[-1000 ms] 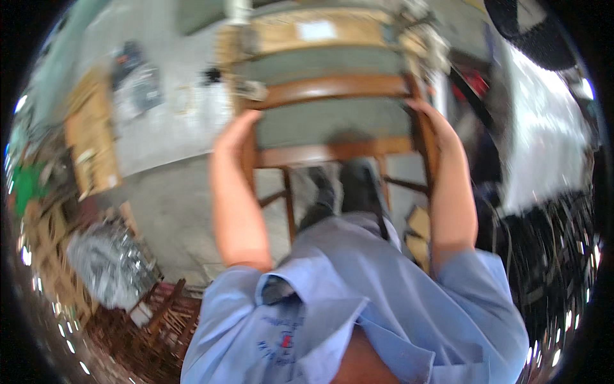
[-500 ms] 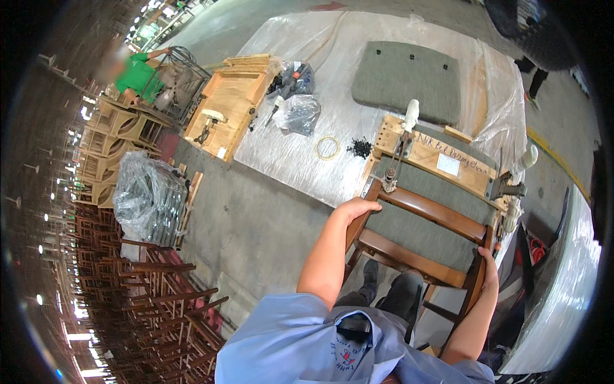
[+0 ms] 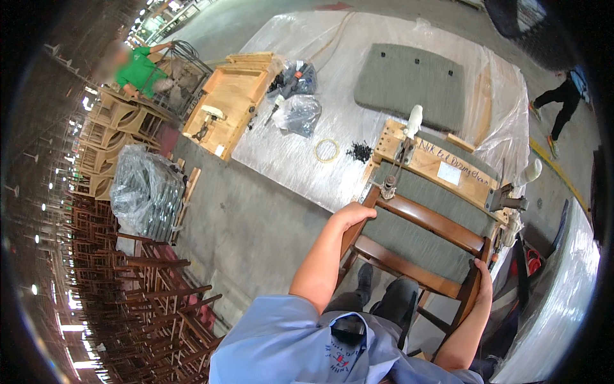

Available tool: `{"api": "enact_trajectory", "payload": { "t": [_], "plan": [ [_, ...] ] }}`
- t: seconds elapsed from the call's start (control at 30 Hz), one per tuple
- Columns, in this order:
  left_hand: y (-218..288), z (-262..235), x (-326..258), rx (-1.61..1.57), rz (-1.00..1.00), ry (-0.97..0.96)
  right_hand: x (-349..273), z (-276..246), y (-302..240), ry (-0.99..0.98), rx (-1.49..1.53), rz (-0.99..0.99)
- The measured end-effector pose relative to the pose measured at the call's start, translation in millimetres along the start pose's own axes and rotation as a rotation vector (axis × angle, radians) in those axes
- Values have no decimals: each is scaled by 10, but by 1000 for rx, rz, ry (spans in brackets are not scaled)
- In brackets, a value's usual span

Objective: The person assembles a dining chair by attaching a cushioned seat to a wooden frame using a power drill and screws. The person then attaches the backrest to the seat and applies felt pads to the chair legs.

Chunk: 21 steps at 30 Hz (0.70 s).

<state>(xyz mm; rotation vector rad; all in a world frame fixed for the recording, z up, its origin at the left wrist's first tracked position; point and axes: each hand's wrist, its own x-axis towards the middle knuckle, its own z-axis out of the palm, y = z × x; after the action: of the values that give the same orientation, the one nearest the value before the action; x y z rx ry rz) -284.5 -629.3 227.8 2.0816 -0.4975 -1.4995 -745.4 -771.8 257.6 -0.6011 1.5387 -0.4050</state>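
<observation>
A passer-by [image 3: 564,102] comes further into my sight, far right. Left hand [image 3: 354,216] and right hand [image 3: 483,281], each grip clasping, hold opposite sides of the chair [image 3: 435,221] at the edge of the surface [image 3: 272,150].

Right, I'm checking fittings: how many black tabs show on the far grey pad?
3, in a row near the far edge of the pad: left tab, middle tab and right tab. Any underneath would be hidden.

Bench [image 3: 275,146]: shiny plastic film. Chair frame [image 3: 430,222], near edge: glossy, smooth wood. Pad [image 3: 409,89], toward far edge: matt cloth. Clamp board [image 3: 426,160]: matt wood.
</observation>
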Motion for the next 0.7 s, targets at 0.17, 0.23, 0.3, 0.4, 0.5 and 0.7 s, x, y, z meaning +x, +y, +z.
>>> {"api": "enact_trajectory", "payload": {
  "t": [0.17, 0.23, 0.3, 0.4, 0.5, 0.7],
  "plan": [
    [-278, -2, 148, -97, 27, 3, 101, -30, 97, -14, 12, 0],
    [-151, 19, 94, -18, 97, 41, 156, -70, 160, -69, 56, -82],
    [-215, -12, 107, -102, 148, 41, -58, 127, 53, -212, 109, -81],
    [211, 246, -331, -406, -117, -46, -219, 130, -37, -39, 56, 14],
    [10, -60, -74, -96, 2, -156, -20, 14, -77, 12, -127, -5],
    [133, -2, -48, 31, -10, -25, 72, -91, -34, -2, -71, 24]
  ]
}}
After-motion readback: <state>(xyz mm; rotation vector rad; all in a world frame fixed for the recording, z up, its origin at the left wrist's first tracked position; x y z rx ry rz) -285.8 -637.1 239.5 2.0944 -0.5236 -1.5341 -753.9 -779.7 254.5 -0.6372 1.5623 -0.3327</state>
